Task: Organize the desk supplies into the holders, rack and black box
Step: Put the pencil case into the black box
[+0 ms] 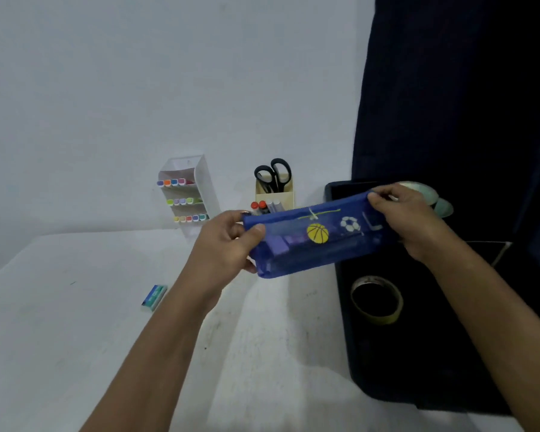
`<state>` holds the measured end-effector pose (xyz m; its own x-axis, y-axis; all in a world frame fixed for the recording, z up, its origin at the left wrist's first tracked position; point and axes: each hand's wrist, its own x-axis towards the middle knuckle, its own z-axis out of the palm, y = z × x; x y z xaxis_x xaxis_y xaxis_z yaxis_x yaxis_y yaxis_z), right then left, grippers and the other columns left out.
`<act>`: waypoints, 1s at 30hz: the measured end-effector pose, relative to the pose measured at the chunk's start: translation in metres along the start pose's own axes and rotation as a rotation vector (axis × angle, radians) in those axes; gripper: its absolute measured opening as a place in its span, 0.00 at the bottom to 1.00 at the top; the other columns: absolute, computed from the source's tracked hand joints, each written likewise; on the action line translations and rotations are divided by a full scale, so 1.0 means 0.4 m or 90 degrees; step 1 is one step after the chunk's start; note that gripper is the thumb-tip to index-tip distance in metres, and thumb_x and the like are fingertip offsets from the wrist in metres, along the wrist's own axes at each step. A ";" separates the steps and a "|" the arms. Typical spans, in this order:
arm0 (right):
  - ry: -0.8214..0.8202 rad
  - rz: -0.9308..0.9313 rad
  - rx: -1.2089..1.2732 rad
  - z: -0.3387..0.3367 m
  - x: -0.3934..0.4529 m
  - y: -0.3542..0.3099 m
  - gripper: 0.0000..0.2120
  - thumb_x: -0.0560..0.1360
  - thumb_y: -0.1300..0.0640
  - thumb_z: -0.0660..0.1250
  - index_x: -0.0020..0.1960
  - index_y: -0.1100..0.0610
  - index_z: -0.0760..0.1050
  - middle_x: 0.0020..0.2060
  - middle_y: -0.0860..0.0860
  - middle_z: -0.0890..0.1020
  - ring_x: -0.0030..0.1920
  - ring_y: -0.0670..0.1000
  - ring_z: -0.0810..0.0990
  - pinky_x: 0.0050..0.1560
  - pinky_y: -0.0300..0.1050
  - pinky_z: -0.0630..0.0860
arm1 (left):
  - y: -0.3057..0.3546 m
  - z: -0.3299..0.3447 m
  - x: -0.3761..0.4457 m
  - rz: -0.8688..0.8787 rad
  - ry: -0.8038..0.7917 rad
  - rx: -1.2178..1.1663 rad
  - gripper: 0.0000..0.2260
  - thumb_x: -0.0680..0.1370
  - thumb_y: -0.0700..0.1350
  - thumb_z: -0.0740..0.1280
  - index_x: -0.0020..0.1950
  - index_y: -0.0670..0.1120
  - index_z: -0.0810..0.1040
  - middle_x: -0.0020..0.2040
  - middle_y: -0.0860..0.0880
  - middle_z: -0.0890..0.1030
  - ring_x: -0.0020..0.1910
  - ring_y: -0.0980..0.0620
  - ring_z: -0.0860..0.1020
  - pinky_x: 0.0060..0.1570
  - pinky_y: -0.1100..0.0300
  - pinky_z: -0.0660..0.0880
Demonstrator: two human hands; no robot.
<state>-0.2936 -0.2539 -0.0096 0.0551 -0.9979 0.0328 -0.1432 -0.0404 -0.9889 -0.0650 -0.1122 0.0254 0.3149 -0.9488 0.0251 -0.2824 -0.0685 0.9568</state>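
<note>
I hold a blue mesh pencil pouch [309, 244], printed with a basketball and a football, in the air between the white desk and the black box [418, 353]. My left hand [228, 241] grips its left end, thumb on the front. My right hand [409, 216] pinches its upper right corner, over the box's far end. A roll of yellowish tape [377, 300] lies inside the box. A white tiered rack [189, 194] holds rows of coloured markers. A beige holder [275, 190] has black-handled scissors [273, 174] and several markers in it.
A small blue-green eraser [154, 297] lies on the white desk [75, 338] to the left of my left forearm. A dark curtain [465, 104] hangs at the right behind the box. A pale round object [443, 204] sits beyond the box's far edge.
</note>
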 end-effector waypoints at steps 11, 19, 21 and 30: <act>0.012 0.270 0.230 -0.276 -0.071 0.039 0.03 0.73 0.58 0.68 0.46 0.56 0.78 0.31 0.49 0.84 0.30 0.45 0.83 0.27 0.38 0.79 | 0.014 0.213 -0.033 -0.188 -0.154 -0.190 0.10 0.79 0.38 0.64 0.60 0.43 0.73 0.49 0.41 0.81 0.34 0.47 0.81 0.28 0.56 0.79; -0.003 0.170 -0.167 -0.395 -0.142 0.087 0.16 0.68 0.64 0.74 0.55 0.59 0.78 0.46 0.59 0.83 0.44 0.55 0.81 0.44 0.49 0.77 | -0.047 0.350 -0.062 0.105 -0.319 0.328 0.07 0.75 0.50 0.68 0.52 0.56 0.77 0.43 0.54 0.82 0.37 0.54 0.79 0.40 0.58 0.77; -0.017 0.157 -0.305 -0.410 -0.152 0.099 0.15 0.69 0.63 0.74 0.55 0.59 0.78 0.45 0.57 0.84 0.44 0.55 0.82 0.48 0.50 0.78 | -0.055 0.384 -0.078 0.167 -0.337 0.459 0.08 0.76 0.51 0.66 0.54 0.54 0.77 0.48 0.53 0.81 0.45 0.53 0.79 0.45 0.58 0.76; 0.063 0.126 -0.698 -0.371 -0.166 0.140 0.21 0.70 0.52 0.71 0.62 0.53 0.73 0.56 0.57 0.77 0.54 0.59 0.78 0.51 0.47 0.74 | -0.088 0.460 -0.111 0.170 -0.406 0.612 0.12 0.77 0.52 0.62 0.58 0.48 0.70 0.52 0.46 0.78 0.51 0.44 0.79 0.51 0.49 0.77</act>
<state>-0.4521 -0.1973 -0.0458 -0.1365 -0.9893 -0.0512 -0.9374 0.1457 -0.3164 -0.2358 -0.1244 -0.0626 -0.2894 -0.9319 -0.2187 -0.9216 0.2096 0.3266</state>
